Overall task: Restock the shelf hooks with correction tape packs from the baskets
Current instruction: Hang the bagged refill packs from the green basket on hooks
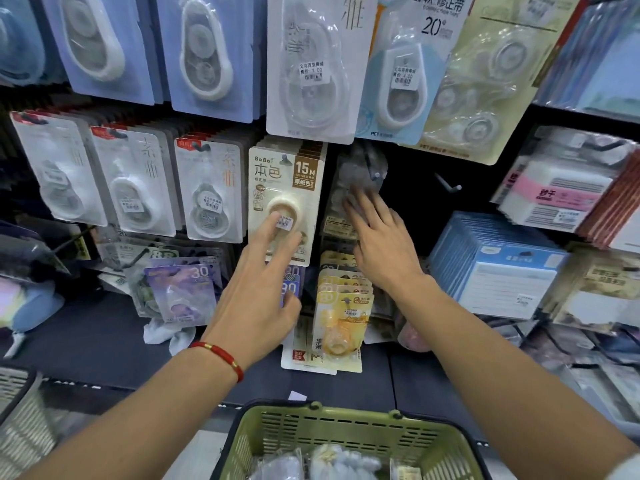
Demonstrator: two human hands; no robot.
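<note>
The green basket (pixel 349 434) at the bottom edge held blurred packs (pixel 341 464). My left hand (pixel 256 299), fingers straight, touched the beige pack (pixel 282 199) on its hook; my right hand (pixel 381 244), fingers extended, pressed a clear pack (pixel 356 178).

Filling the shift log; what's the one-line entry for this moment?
left hand: fingers on beige pack | right hand: open at clear pack by hook | green basket: below

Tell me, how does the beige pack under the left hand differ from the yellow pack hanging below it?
The beige pack hangs higher, reads 15M, and the left hand touches its front. The yellow pack hangs lower, nearer the green basket, untouched. Both are carded blister packs.
</note>
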